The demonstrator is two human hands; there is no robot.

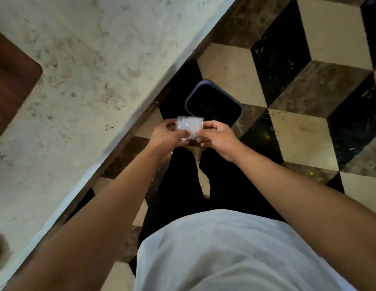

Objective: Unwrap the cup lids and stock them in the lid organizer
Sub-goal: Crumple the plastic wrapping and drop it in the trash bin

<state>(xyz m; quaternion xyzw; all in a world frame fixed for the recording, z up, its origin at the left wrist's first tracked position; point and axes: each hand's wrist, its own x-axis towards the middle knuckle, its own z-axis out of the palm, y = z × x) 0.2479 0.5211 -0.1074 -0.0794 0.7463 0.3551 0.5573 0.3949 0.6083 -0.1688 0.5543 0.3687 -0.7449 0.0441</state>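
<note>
Pale mottled stone counter (82, 66) at left; cube-patterned floor (309, 127) — cream, brown, black; dim light.

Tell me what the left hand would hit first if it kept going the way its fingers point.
Probably the right hand, just past the crumpled clear wrapper both the left hand and it pinch; depth is uncertain.

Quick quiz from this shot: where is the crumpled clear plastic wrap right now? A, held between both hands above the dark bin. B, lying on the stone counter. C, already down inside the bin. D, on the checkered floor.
A: the left hand and right hand both pinch the plastic wrap in the air, in front of the open dark bin on the floor.
</note>
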